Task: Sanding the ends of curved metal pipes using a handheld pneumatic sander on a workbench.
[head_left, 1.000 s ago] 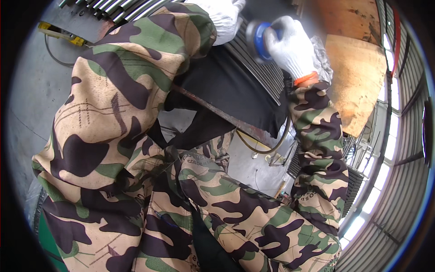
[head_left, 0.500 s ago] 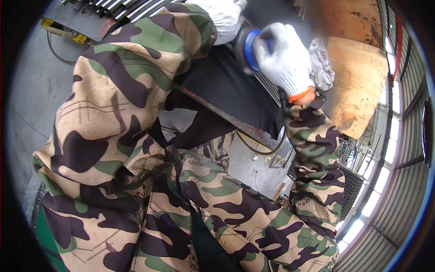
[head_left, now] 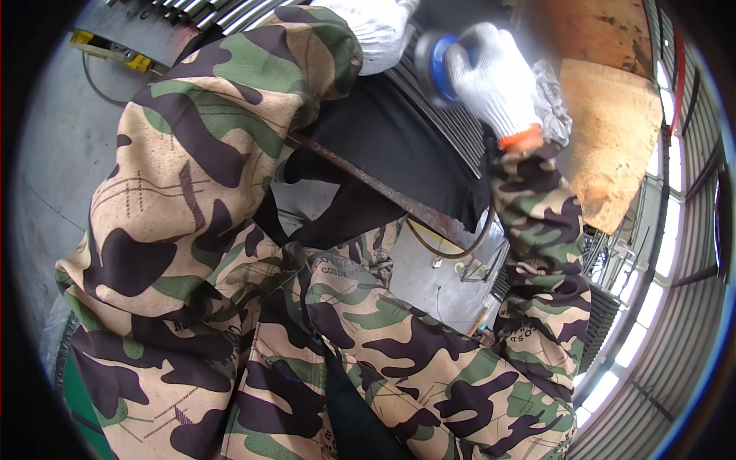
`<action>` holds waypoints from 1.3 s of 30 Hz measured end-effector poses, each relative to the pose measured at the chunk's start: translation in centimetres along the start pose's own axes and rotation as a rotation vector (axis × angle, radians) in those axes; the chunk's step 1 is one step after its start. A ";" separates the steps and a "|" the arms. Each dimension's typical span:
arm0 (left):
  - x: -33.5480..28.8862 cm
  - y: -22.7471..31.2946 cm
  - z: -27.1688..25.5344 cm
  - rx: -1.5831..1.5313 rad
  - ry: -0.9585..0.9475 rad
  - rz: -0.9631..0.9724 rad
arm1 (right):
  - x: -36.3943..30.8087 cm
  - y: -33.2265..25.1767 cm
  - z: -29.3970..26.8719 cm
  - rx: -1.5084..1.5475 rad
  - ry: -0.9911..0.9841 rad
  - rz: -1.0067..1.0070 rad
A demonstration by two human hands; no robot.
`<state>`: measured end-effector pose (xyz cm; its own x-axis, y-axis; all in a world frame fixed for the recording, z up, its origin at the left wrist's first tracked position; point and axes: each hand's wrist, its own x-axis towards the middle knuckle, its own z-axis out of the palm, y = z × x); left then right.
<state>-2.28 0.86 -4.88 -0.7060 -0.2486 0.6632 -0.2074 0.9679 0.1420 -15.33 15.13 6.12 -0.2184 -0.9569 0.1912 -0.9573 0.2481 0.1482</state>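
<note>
My right hand (head_left: 498, 83), in a white knit glove with an orange cuff, is closed on a round blue object (head_left: 443, 67) with a blurred grey rim. Its exact kind does not show. That object rests at or just above a row of thin metal rods (head_left: 441, 111), which lie side by side on a black cloth (head_left: 368, 142). My left hand (head_left: 373, 34), also white-gloved, is beside the far end of the rods at the top edge. Its fingers are cut off or hidden, so their state does not show. Both arms wear camouflage sleeves.
Several metal tubes (head_left: 218, 19) lie at the upper left, near a yellow-ended fixture (head_left: 107, 50). A crumpled grey plastic bag (head_left: 553, 103) sits beside my right wrist, by a brown board (head_left: 609, 138). The cloth hangs over a rusty metal edge (head_left: 360, 180) before my lap.
My right hand has moved a little to the right with the blue object. More of the metal rods now show beneath and left of it. The left hand has hardly moved.
</note>
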 end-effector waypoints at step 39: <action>0.5 1.1 -3.9 -0.022 -0.007 0.054 | -8.4 6.1 -1.7 0.028 -0.086 0.122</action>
<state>-0.30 1.98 -1.53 -0.7206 -0.1961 0.6650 -0.1537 0.9805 0.1225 -19.07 24.92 7.05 -0.3478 -0.9296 0.1220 -0.9273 0.3603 0.1021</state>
